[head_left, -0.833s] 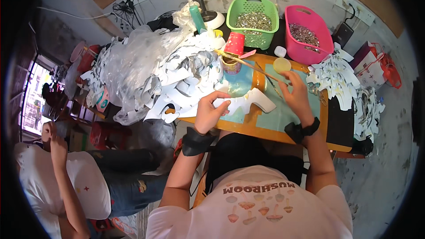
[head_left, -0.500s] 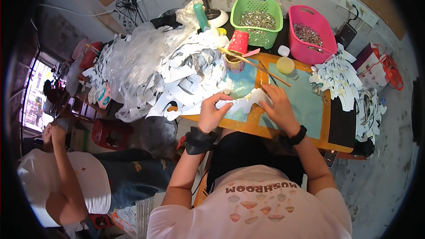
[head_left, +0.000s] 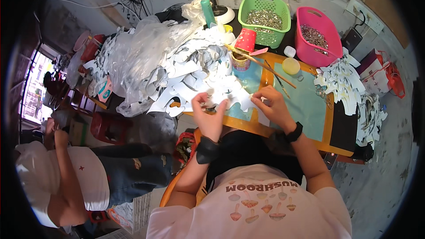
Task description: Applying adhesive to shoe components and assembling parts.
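Note:
A white scalloped cut-out piece (head_left: pixel 239 97) lies at the near right end of a heap of similar white cut-outs (head_left: pixel 190 68). My right hand (head_left: pixel 273 107) pinches its right edge between thumb and bent fingers. At the piece's left side is my left hand (head_left: pixel 208 117), thumb and forefinger spread apart, the thumb tip close against the white material. Which cut-out the left thumb touches is hard to tell, as white overlaps white there. Below the right hand, a pale flat scrap (head_left: pixel 263 117) shows partly on the orange-bordered blue-green mat (head_left: pixel 305 101).
A brush with a wooden handle (head_left: pixel 270 71) rests across a small pot (head_left: pixel 241 63) beside a red dotted cup (head_left: pixel 246 39). Green (head_left: pixel 265 35) and pink (head_left: pixel 314 57) baskets hold shiny metal pieces. More cut-outs (head_left: pixel 341 81) lie right. A person (head_left: pixel 79 172) sits at left.
My left hand has moved left and its thumb and forefinger have parted. My right hand has shifted slightly left and now pinches. The white piece sits closer to the heap.

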`<control>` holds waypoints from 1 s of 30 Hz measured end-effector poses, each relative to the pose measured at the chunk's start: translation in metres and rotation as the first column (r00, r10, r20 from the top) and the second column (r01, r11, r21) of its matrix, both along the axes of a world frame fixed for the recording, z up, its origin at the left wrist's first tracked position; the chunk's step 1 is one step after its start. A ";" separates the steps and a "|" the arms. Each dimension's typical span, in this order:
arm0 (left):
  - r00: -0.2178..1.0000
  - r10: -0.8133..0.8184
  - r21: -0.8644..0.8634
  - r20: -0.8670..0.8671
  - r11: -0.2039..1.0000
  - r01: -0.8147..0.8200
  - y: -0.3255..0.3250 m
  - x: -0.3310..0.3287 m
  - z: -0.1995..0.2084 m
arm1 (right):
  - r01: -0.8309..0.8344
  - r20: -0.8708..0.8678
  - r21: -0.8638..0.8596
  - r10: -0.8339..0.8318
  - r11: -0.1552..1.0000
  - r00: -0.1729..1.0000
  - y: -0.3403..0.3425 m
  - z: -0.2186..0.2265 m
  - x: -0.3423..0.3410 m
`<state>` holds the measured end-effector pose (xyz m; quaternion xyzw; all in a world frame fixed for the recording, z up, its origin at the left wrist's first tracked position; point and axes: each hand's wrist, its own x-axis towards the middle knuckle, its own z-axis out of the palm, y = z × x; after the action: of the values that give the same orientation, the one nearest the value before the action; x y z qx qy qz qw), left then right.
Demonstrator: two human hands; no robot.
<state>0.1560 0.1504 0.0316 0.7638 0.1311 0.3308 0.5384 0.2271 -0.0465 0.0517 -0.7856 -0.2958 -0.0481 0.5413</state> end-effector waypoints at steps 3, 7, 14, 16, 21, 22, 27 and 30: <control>0.966 -0.253 -0.446 0.059 0.859 0.253 -0.022 -0.009 -0.016 | 0.019 -0.006 0.119 -0.018 0.993 1.000 0.012 0.003 -0.010; 0.914 -0.392 -0.734 0.104 0.589 0.337 -0.050 -0.011 0.010 | 0.038 -0.025 0.168 -0.034 0.985 0.999 0.020 0.010 -0.024; 0.936 -0.351 -0.598 0.036 0.743 0.301 -0.047 -0.013 0.013 | 0.276 -0.239 0.303 -0.208 0.912 0.949 0.022 0.004 -0.022; 0.939 -0.343 -0.610 0.017 0.740 0.281 -0.046 -0.014 0.011 | 0.276 -0.443 0.467 -0.047 0.840 0.895 0.014 0.011 -0.016; 0.935 -0.351 -0.617 0.060 0.723 0.311 -0.045 -0.015 0.008 | 0.115 -0.225 0.345 -0.037 0.931 0.974 0.008 0.030 -0.016; 0.934 -0.353 -0.618 0.061 0.721 0.313 -0.046 -0.015 0.008 | 0.083 -0.120 0.281 -0.051 0.956 0.991 0.011 0.034 -0.019; 0.917 -0.398 -0.589 0.034 0.733 0.340 -0.048 -0.016 0.015 | -0.012 0.140 0.088 -0.001 0.996 0.990 0.012 0.023 -0.020; 0.911 -0.412 -0.574 0.027 0.740 0.352 -0.051 -0.017 0.008 | 0.053 0.137 0.069 -0.062 0.996 0.989 0.013 0.018 -0.022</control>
<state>0.1392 0.0994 0.0400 0.5951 0.0910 0.1201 0.7894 0.2053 -0.0339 0.0699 -0.7705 -0.3084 -0.1279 0.5430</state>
